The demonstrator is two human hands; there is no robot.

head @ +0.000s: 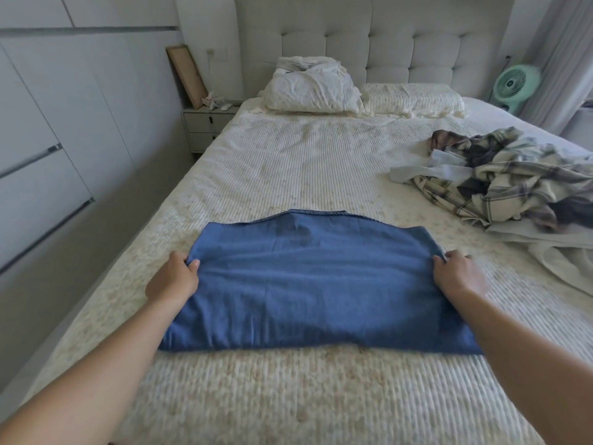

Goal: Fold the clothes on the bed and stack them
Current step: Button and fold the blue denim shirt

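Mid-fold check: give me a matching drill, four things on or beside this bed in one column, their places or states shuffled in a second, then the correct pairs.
Things
1. flat blue denim garment
2. crumpled plaid clothes pile
3. white rumpled pillow
4. mint-green round fan

Places or states
A. beside the bed's far right corner
B. heaped unfolded on the bed's right side
C. pinched at both side edges by the left hand and right hand
D. against the tufted headboard, left side

Pairs: 1-C, 2-B, 3-D, 4-A
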